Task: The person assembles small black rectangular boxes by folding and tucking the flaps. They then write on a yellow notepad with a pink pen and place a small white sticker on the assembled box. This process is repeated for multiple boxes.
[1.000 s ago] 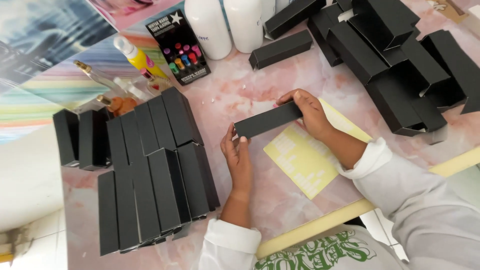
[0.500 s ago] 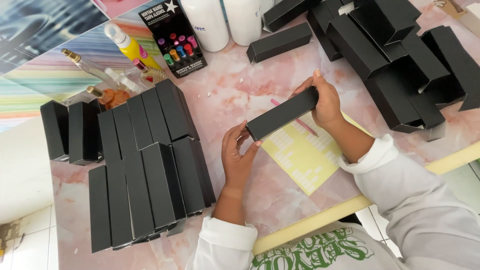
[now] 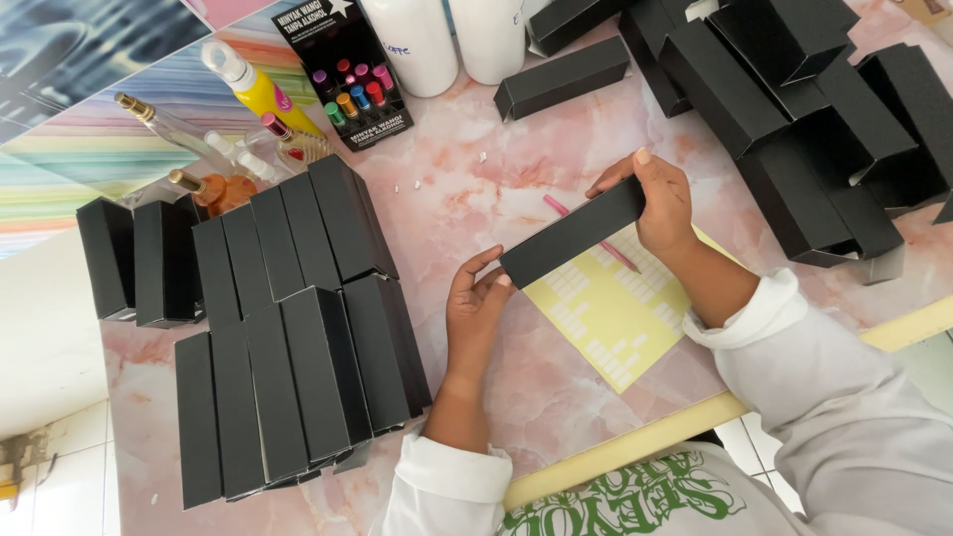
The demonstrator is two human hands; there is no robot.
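Both hands hold one long, narrow black box [image 3: 571,241] slantwise above the pink marbled table [image 3: 467,189]. My left hand [image 3: 476,310] grips its lower left end, thumb on top. At the upper right end, my right hand [image 3: 658,201] wraps over the box. Under the box lies a yellow sheet [image 3: 611,313] with rows of small pale stickers, and a thin pink stick [image 3: 596,238] rests partly on it. To the left lie rows of closed black boxes [image 3: 288,347] side by side.
A loose heap of black boxes [image 3: 794,109] fills the upper right, one more [image 3: 561,77] lies apart. Two white bottles [image 3: 452,35], a dark card showing small coloured vials [image 3: 347,74], a yellow bottle [image 3: 253,84] and glass bottles [image 3: 213,164] stand at the back.
The box has been lifted and tilted, its right end now higher. My right hand moved up and right with it; the left hand stayed at the lower end.
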